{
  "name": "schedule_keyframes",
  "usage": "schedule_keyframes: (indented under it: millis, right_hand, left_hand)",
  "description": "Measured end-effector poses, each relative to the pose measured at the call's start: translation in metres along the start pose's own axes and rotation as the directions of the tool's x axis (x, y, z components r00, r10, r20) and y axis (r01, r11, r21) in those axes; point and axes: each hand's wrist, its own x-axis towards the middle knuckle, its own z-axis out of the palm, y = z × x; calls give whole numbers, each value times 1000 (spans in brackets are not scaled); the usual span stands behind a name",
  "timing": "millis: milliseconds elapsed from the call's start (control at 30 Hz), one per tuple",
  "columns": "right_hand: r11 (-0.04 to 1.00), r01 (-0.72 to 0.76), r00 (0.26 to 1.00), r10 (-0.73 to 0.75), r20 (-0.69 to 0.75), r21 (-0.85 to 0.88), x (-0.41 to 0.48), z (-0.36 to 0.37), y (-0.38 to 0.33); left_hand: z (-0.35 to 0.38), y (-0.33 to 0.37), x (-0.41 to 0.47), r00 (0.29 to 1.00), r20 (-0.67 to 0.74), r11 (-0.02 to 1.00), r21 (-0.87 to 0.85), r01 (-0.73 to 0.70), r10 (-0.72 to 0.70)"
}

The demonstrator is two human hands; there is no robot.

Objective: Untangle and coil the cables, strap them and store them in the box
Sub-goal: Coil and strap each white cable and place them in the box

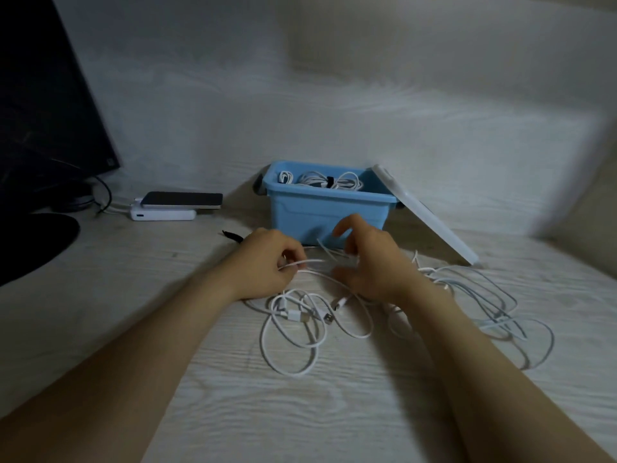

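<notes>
Our left hand (270, 262) pinched a white cable (312, 261) between thumb and curled fingers (295, 253), the strand running rightward to our right hand (370, 262). That hand's fingers were bent over the same strand, the index lifted. We could not tell whether they gripped it, as the view was blurred there. The tangled cables (300, 332) lay on the worktop (167, 295) just below and to the right of both hands. Behind them stood the blue box (320, 212), holding coiled cables (334, 180), with its lid (430, 218) leaning against its right side. A black strap (232, 235) lay left of our left hand.
</notes>
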Motion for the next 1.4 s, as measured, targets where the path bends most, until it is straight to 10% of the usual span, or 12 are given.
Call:
schedule_keyframes:
  millis: [533,1000,1267,1400]
  right_hand:
    - [988,156,966,-152,210,-5,-6,5,-35]
    - [973,-78,992,54,115,217,-9,-11,-40]
    - [790,-158,948,289,-132,593,-4,-16,-37]
    - [483,-71,950,298,-88,873,-4,-22,-41]
  left_hand:
    - [-8,-4,1,964,-266,1000,11,-23,25]
    - [-9,-16,6,940,-342,1000,0,20,-19]
    - [-12,-17,3,941,-328,993,46,110,-89]
    - [-12,-16,3,950,-299,993,49,110,-91]
